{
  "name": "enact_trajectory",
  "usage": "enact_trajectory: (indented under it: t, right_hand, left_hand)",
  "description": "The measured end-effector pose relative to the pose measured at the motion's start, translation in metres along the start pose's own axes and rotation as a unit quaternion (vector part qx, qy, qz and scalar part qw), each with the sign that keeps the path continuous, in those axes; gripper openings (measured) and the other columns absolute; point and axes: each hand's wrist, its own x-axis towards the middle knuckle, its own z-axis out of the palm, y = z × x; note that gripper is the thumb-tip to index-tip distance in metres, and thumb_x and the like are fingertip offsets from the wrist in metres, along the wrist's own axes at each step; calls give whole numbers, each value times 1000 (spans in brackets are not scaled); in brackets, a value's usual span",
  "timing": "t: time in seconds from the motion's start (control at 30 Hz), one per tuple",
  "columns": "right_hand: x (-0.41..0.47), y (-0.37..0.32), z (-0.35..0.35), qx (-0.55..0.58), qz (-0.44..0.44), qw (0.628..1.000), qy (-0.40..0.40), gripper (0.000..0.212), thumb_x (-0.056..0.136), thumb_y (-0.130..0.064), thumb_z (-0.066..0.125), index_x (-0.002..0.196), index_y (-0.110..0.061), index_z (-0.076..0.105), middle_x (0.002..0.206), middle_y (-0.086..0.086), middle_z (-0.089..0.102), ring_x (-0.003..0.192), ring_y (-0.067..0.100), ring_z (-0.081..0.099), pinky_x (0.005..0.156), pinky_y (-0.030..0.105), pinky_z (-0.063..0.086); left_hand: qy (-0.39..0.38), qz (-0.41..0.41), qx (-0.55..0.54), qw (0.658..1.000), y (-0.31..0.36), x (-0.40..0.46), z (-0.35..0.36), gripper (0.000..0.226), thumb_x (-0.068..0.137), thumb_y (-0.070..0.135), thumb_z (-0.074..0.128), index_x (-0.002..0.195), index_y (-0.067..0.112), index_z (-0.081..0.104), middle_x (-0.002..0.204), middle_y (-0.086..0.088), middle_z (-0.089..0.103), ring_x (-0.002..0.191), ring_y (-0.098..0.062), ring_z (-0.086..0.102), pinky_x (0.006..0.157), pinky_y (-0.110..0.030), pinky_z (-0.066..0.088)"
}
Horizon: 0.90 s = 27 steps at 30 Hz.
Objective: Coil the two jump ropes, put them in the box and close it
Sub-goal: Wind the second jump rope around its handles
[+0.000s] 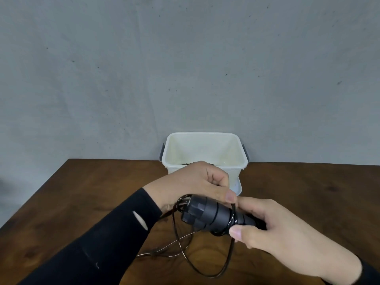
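- Presently, the black handles are gripped by the right hand; the cord is pinched by the left hand.
- The wrap could be sprung loose if that pinch is eased.

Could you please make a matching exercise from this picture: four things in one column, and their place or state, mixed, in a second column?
Things:
1. box
2. lid
3. handles
4. cord

States:
A. gripped by the right hand, steadied by the left hand
B. open, at the table's far edge
C. under the box
D. hanging in loose loops

Pairs: 1-B, 2-C, 3-A, 4-D
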Motion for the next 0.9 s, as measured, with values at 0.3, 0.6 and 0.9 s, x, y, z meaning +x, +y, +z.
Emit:
enact_trajectory:
  t: [0.3,0.6,0.9]
  right_hand:
    - [3,6,-3,155,-54,976,142,25,75,-46,60,82,-23,68,59,5,64,49,18,51,53,31,40]
    - [9,20,-5,132,-15,964,232,51,75,-47,61,126,-50,57,74,14,71,56,19,57,55,35,48]
    - [7,31,-12,-20,-17,975,223,46,92,-30,64,130,-56,56,100,-21,73,83,0,65,78,16,45]
  left_hand:
    - [96,-56,-333,937,-42,-4,38,29,91,22,56,62,17,56,51,3,33,37,-7,25,40,-16,16]
    - [183,-71,-235,952,-43,-18,46,29,104,22,46,96,15,73,59,2,35,46,-12,22,46,-24,13]
    - [126,-119,-451,876,-43,-32,33,58,101,55,33,109,11,70,70,-5,47,53,-13,12,47,-25,10]
